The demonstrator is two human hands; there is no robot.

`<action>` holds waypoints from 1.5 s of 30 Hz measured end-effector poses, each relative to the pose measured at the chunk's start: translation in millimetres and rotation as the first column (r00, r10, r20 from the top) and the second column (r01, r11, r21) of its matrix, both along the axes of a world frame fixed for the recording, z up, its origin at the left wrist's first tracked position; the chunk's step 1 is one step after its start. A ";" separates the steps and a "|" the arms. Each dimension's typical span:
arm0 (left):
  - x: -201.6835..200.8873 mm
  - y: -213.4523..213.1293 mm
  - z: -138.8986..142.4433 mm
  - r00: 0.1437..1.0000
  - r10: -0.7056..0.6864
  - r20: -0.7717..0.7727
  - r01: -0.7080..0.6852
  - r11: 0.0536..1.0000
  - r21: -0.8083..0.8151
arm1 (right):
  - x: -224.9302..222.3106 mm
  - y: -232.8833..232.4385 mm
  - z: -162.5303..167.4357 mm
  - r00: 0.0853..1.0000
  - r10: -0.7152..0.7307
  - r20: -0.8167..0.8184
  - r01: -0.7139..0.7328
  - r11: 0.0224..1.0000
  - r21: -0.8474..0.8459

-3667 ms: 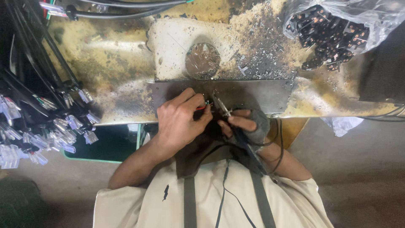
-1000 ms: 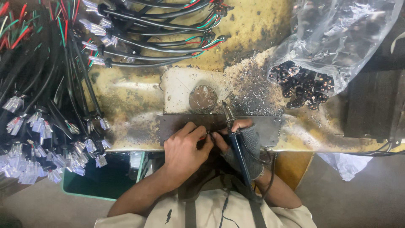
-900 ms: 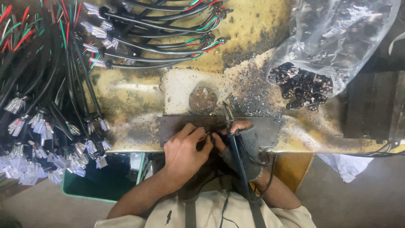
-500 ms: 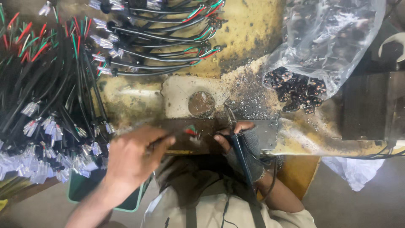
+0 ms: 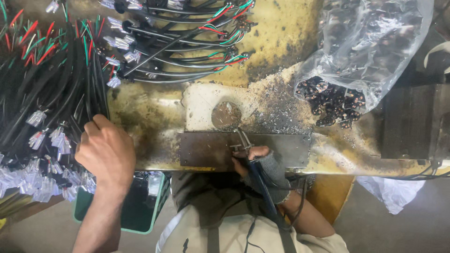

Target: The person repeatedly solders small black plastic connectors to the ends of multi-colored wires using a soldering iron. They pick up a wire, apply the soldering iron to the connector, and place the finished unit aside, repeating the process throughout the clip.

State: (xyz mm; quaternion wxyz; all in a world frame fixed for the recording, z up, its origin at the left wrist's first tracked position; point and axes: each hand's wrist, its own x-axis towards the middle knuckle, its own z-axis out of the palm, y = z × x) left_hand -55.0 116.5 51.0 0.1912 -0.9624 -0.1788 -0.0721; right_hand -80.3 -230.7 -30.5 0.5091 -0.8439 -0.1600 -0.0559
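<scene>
Fetching step judged in hand: left hand is reached into the black cable bundle just beyond its knuckles, fingers curled, grip not discernible. Right hand, gloved, is closed on a soldering iron, tip over the metal plate. Next, one cable needs separating; bench edge lies just below both wrists, little room

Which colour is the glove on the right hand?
Dark grey, fingerless glove on the right hand, seen in the head view.

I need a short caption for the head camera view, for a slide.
Left hand reaches into black cable bundle; gloved right hand holds a soldering iron over the metal plate.
</scene>
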 end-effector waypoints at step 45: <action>-19.3 -152.8 -9.2 0.938 -0.184 0.292 0.291 -0.034 -0.956 | 13.3 13.8 66.3 0.956 -0.126 -0.266 0.145 0.988 0.055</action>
